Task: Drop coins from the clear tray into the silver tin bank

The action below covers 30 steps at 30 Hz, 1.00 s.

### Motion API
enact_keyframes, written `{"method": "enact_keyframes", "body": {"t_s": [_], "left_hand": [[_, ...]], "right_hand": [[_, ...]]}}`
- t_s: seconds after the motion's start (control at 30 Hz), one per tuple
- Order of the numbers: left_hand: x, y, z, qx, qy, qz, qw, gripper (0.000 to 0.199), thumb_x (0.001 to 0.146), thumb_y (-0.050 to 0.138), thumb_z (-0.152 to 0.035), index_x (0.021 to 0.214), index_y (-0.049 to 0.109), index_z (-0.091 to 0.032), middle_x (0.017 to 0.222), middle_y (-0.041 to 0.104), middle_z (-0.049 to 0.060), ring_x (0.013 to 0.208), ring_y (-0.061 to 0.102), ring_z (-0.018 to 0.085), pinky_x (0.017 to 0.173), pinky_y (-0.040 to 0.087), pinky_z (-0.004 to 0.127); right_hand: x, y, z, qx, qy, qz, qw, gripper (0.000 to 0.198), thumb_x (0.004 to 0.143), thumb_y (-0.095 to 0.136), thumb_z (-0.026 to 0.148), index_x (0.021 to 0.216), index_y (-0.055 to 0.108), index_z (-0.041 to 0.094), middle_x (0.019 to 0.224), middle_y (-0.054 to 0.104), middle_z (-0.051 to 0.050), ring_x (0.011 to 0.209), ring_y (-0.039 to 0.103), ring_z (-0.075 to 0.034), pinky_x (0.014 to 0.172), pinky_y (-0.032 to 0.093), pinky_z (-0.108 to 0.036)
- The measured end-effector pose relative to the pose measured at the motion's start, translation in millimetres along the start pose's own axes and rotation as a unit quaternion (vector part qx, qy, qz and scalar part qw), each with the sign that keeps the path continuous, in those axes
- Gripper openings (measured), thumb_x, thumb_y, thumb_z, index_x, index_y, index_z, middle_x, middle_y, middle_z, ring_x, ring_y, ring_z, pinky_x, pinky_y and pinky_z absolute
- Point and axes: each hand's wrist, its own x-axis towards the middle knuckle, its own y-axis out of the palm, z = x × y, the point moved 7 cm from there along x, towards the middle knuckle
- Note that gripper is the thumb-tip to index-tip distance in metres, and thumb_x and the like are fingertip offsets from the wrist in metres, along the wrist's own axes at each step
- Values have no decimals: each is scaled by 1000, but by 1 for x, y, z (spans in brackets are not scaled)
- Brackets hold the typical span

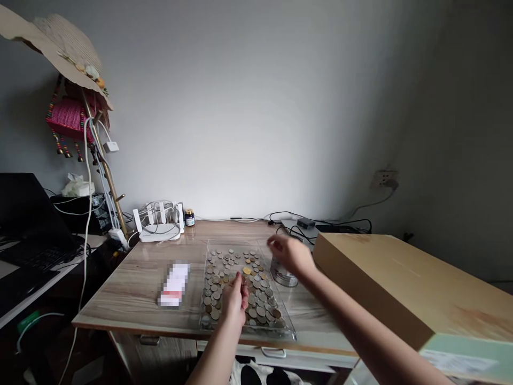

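Note:
A clear, shallow tray (292, 332) lies on the desk with many silver and brass-coloured coins (260, 310) spread in it. Over its middle, my left hand (234, 300) is closed, thumb uppermost, around what look like a few coins. A larger gold-coloured coin (247, 271) lies just beyond its fingertips. My right hand (292, 253) hovers above a round container (285, 279) beside the tray's right edge. Its fingers are curled together and slightly blurred; whatever they hold, if anything, is hidden. The hand and wrist cover the container's top.
A large cardboard box (377, 267) stands at the right. Left of the tray lies a blurred-out flat item (175, 285). A white router (160, 231) and a small dark jar (189, 217) stand at the back. Black cables (296, 230) run along the wall.

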Motion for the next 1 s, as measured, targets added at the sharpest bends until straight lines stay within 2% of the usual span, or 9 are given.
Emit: {"method": "enact_keyframes", "body": {"t_s": [0.13, 0.23, 0.33, 0.43, 0.5, 0.6, 0.67, 0.87, 1.0], "left_hand": [[1, 3, 1, 52, 15, 14, 998, 42, 62, 61, -55, 57, 47, -16, 37, 36, -9, 27, 22, 1, 29, 10, 16], [-1, 4, 2, 53, 4, 10, 999, 43, 62, 60, -56, 57, 42, -18, 37, 31, -10, 28, 20, 1, 31, 9, 16], [-4, 7, 5, 52, -31, 26, 998, 43, 67, 54, -57, 55, 42, -17, 35, 29, -9, 28, 18, 2, 32, 7, 17], [-5, 10, 7, 44, -54, 49, 996, 40, 73, 48, -52, 56, 47, -15, 36, 30, -8, 27, 18, 2, 32, 8, 17], [-4, 8, 7, 30, -56, 38, 997, 35, 74, 47, -46, 62, 52, -14, 39, 35, -7, 28, 23, 2, 32, 11, 17], [-3, 6, 9, 16, -79, 14, 997, 26, 73, 49, -37, 69, 56, -13, 44, 44, -4, 31, 32, 3, 32, 16, 15], [-3, 7, 8, 14, -87, 15, 996, 21, 72, 50, -32, 71, 56, -13, 45, 47, -3, 32, 35, 4, 32, 18, 15], [-5, 8, 3, -11, -70, 5, 997, 15, 73, 50, -22, 83, 55, -12, 64, 63, 7, 47, 57, 11, 41, 40, 18], [-5, 8, 3, -59, -70, 11, 996, 17, 76, 50, -22, 89, 53, -12, 79, 65, 12, 69, 65, 18, 60, 50, 26]], "right_hand": [[-36, 62, 43, 135, -106, 158, 972, 27, 77, 47, 38, 77, 66, 19, 72, 66, -4, 60, 57, -13, 52, 39, -21], [-42, 87, 44, 171, -106, 179, 963, 25, 74, 50, 36, 72, 65, 17, 67, 66, -3, 58, 56, -12, 52, 38, -20], [-37, 93, 36, 171, -94, 185, 963, 16, 69, 53, 28, 68, 63, 16, 61, 64, -2, 55, 54, -11, 50, 36, -20], [-26, 78, 30, 137, -95, 175, 970, 11, 66, 56, 25, 64, 61, 16, 59, 63, -1, 53, 52, -11, 49, 35, -20], [-13, 53, 20, 108, -79, 127, 983, 13, 68, 55, 29, 66, 61, 17, 64, 64, -2, 55, 53, -11, 50, 35, -20], [13, 1, -14, 9, 19, -8, 1000, 18, 73, 51, 34, 75, 62, 20, 73, 65, -4, 61, 54, -13, 51, 34, -22], [27, -22, -40, -75, 89, -49, 992, 17, 73, 49, 30, 78, 63, 21, 78, 65, -5, 66, 56, -16, 51, 33, -23], [46, -19, -76, -146, 133, 28, 980, 15, 67, 51, 18, 73, 64, 20, 84, 64, -7, 74, 57, -19, 53, 35, -24], [36, -22, -50, -138, 105, -39, 984, 18, 75, 46, 21, 79, 64, 19, 85, 64, -9, 73, 57, -18, 54, 36, -24]]}}
